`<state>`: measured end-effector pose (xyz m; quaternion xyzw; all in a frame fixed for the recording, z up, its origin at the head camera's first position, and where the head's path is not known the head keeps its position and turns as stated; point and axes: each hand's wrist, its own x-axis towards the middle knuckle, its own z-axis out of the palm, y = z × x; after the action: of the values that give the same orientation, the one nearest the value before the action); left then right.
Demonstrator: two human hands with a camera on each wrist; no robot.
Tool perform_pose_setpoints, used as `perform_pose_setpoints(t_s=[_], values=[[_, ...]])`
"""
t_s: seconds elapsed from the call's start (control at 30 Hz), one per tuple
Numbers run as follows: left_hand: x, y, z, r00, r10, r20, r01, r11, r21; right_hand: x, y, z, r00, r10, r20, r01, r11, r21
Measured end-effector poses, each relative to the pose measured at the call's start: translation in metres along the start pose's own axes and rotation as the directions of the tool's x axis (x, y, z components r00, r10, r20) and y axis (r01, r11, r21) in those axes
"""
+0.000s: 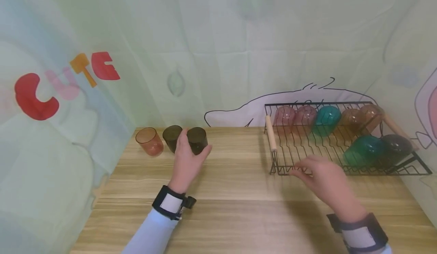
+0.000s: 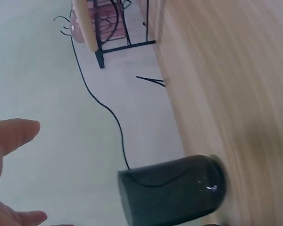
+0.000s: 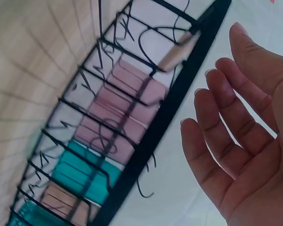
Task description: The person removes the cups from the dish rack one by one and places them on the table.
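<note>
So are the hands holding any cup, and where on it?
Nothing is held: the left hand is open by a dark cup, and the right hand is empty near the wire rack.

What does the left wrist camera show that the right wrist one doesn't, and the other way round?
Only the left: the left hand and a dark cup.
Only the right: the right hand, plus teal cups and a tan cup.
Both: the black wire rack, its wooden handle and pink glassware.

Dark-green cup (image 1: 197, 140) — black rack (image 3: 155, 127) — streaked tan table (image 1: 246, 220)
</note>
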<state>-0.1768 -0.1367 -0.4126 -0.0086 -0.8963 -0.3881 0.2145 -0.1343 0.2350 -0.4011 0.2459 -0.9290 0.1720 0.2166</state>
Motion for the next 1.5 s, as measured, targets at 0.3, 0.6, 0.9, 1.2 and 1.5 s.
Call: perform_pose_setpoints(t_s=[0.3, 0.6, 0.9, 1.2, 1.5], values=[[-0.014, 0.032, 0.000, 0.988, 0.151, 0.015, -0.151, 0.988, -0.010, 0.011, 0.018, -0.029, 0.996, 0.047, -0.072, -0.055, 0.992, -0.111], [-0.031, 0.048, 0.010, 0.965, 0.249, 0.078, -0.249, 0.968, -0.005, 0.013, 0.047, -0.052, 0.966, 0.182, -0.186, -0.219, 0.955, -0.201], [-0.044, 0.049, 0.022, 0.944, 0.268, 0.190, -0.278, 0.960, 0.027, 0.010, 0.076, -0.059, 0.878, 0.476, -0.044, -0.475, 0.857, -0.198], [-0.052, 0.043, 0.030, 0.922, 0.227, 0.313, -0.275, 0.954, 0.117, 0.003, 0.092, -0.060, 0.824, 0.567, 0.013, -0.546, 0.799, -0.250], [-0.054, 0.036, 0.033, 0.894, 0.205, 0.399, -0.289, 0.943, 0.163, 0.000, 0.099, -0.057, 0.787, 0.616, 0.042, -0.587, 0.768, -0.256]])
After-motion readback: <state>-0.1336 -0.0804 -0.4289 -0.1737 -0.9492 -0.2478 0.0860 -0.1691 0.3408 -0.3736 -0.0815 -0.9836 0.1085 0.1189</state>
